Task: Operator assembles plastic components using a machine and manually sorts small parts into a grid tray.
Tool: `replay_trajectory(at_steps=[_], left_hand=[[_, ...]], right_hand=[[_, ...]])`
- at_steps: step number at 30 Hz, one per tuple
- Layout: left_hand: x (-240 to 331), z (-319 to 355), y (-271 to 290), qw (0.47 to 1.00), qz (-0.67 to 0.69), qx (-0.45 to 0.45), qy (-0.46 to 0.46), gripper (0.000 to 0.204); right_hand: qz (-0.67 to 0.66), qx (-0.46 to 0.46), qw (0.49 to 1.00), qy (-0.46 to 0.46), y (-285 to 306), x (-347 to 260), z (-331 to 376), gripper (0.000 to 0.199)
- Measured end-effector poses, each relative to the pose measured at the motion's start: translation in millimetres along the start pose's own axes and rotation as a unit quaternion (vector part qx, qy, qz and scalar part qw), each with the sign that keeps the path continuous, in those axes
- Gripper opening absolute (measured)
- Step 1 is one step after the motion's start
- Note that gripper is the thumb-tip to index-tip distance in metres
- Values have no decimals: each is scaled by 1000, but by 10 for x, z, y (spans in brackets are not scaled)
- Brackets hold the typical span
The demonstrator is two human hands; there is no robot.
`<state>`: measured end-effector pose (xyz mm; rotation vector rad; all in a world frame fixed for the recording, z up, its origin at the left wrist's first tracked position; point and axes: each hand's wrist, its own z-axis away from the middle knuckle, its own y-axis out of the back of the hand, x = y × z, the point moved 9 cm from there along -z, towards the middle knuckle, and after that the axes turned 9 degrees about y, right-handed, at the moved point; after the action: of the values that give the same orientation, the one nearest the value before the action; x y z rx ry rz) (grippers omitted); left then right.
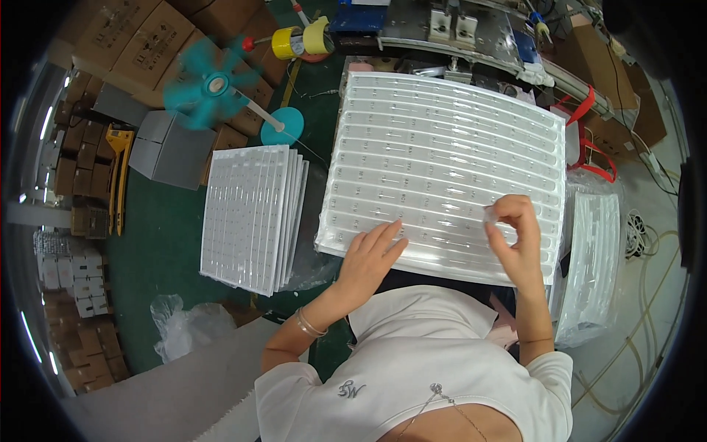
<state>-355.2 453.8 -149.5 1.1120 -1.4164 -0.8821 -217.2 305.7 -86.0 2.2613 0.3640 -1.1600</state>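
A large white panel (449,158) with long parallel rows of small printed marks and a glossy surface lies in front of me. My left hand (366,263) rests at its near edge, left of the middle, with fingers stretched out and nothing in them. Over the panel's near right part, my right hand (520,239) is raised with thumb and forefinger pinched together. Between those fingertips is a small whitish, see-through bit (490,214); its kind is too small to make out.
Similar white panels (244,217) lean in a stack at left; more wrapped panels (591,258) stand at right. A teal fan (216,84) spins near cardboard boxes (140,48). Beyond the panel is a metal workbench (434,43). Crumpled clear plastic (190,328) lies at lower left.
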Motion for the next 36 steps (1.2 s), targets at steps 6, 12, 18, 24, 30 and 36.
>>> replay_trajectory(at_steps=[6, 12, 18, 24, 30, 36], left_hand=[[13, 12, 273, 999, 18, 10, 28, 42], [477, -136, -130, 984, 168, 63, 11, 42], [541, -163, -341, 993, 27, 87, -75, 36], [217, 30, -248, 993, 11, 114, -12, 41], [-13, -164, -16, 991, 61, 52, 108, 50], [70, -1104, 507, 994, 107, -11, 30, 58]], right_hand=[[-15, 94, 989, -109, 293, 294, 288, 24], [-56, 82, 989, -106, 124, 301, 278, 19], [-71, 87, 986, -121, 186, 350, 377, 15], [-47, 49, 994, -80, 136, 379, 340, 14], [-79, 88, 983, -143, 267, 474, 264, 26], [-220, 143, 948, -177, 432, 544, 113, 24]])
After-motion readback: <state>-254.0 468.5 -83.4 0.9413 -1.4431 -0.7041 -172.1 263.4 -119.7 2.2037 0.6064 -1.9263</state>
